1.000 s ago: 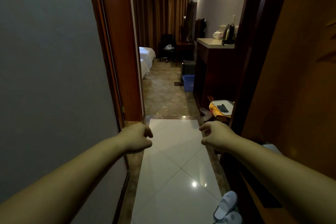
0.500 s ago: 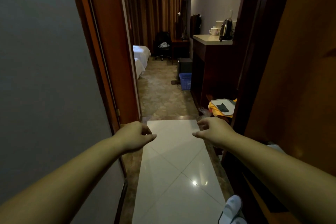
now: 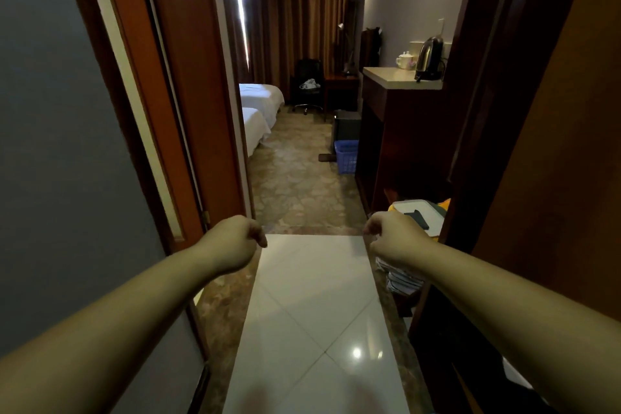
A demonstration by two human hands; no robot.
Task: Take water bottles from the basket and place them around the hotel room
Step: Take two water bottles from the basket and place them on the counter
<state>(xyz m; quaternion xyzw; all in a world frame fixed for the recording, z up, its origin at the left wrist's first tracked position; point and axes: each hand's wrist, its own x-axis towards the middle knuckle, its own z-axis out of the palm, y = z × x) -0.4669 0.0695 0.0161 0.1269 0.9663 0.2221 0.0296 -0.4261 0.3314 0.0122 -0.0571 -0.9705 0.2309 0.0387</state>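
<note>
1. Left hand & right hand both held out front, fingers curled in loose fists, nothing in either.
2. Hands well apart, over white floor tile in entry hall.
3. Blue basket on floor further in, beside dark cabinet; contents can't tell.
4. Kettle on cabinet top.

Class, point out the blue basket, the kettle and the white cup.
blue basket [image 3: 347, 156], head view, front mesh wall.
kettle [image 3: 429, 57], head view, middle of body.
white cup [image 3: 406, 61], head view, side of cup.
</note>
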